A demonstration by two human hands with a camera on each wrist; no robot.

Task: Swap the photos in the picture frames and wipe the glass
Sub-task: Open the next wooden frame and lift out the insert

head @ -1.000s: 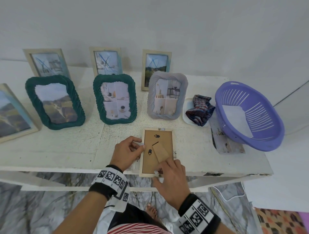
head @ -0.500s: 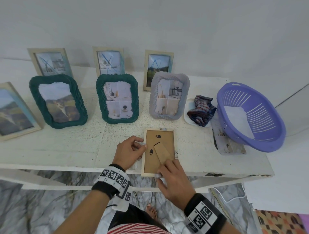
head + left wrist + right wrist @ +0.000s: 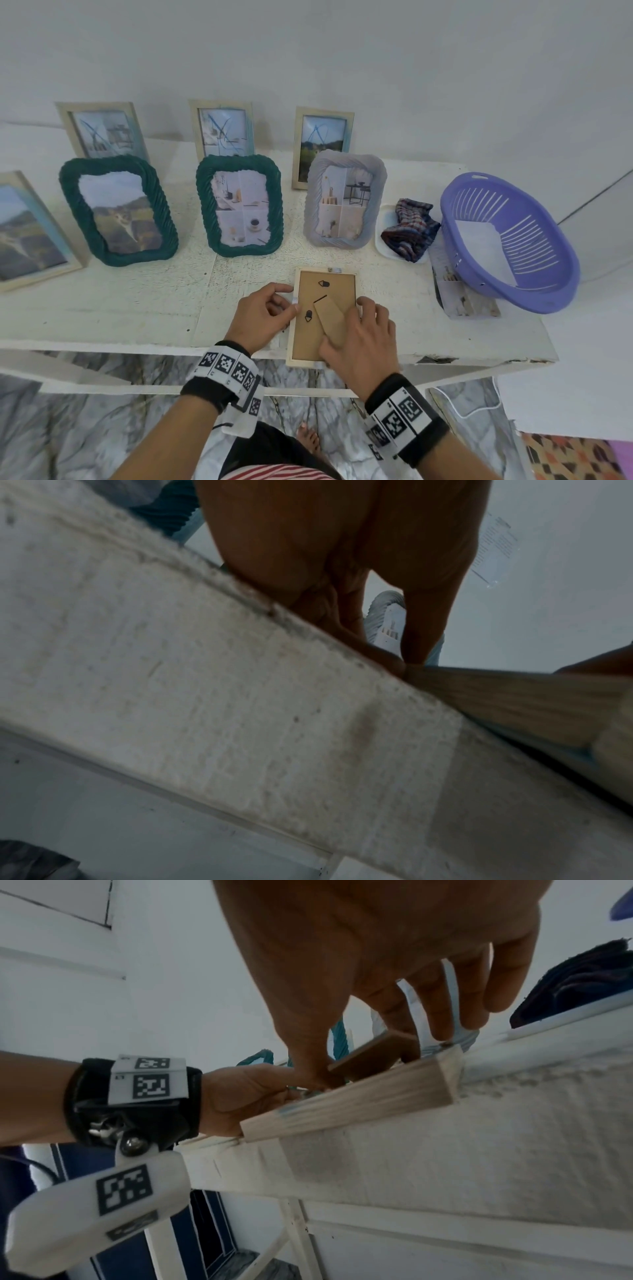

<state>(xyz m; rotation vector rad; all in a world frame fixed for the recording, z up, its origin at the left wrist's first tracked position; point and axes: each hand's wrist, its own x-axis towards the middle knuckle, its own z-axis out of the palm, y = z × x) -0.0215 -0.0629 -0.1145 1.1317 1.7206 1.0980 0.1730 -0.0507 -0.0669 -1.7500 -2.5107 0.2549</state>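
Note:
A light wooden picture frame (image 3: 310, 334) lies face down at the table's front edge, its brown backing up. Its cardboard stand flap (image 3: 329, 315) is raised a little. My left hand (image 3: 291, 301) is at the frame's left edge, thumb and forefinger pinching there beside a small metal tab. My right hand (image 3: 346, 325) lies over the lower right of the backing. In the right wrist view its thumb and forefinger pinch the stand flap (image 3: 373, 1053) above the frame (image 3: 359, 1104). The left wrist view shows my left hand (image 3: 404, 658) meeting the frame (image 3: 514, 696).
Behind stand two green frames (image 3: 118, 209), a grey frame (image 3: 346, 198), three scribbled wooden frames (image 3: 323, 147) and one more at far left (image 3: 24, 236). A checked cloth (image 3: 409, 229) lies on a white tray. A purple basket (image 3: 507, 240) holds paper and sits on loose photos (image 3: 459, 298).
My right hand has slid forward from the frame's near edge onto the stand flap and backing. The left hand has stayed at the left edge.

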